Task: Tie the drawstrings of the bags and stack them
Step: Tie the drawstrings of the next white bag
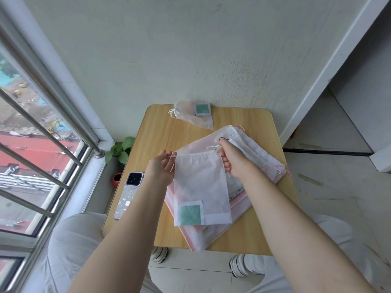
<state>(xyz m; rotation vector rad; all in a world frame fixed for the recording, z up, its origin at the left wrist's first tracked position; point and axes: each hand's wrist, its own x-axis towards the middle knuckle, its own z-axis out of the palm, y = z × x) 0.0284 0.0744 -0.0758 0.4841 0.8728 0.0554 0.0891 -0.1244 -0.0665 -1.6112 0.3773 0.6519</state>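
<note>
One tied translucent drawstring bag (193,115) lies at the table's (264,132) far edge; the left hand (160,168) and right hand (232,159) each pinch a drawstring of the white fabric bag with the green patch (201,187), cinched but untied, with a pile of pink-and-white bags (249,149) probably still waiting.

Bare tabletop (254,127) at far right, tied bags (193,114) by wall, phone (129,195) on left edge, bag pile (213,233) filling centre

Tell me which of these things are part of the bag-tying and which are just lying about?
Part of the job:
white bag, held by the left hand and right hand
its drawstring
pile of bags underneath
tied bag at the far edge

Just lying about:
phone
potted plant
</note>
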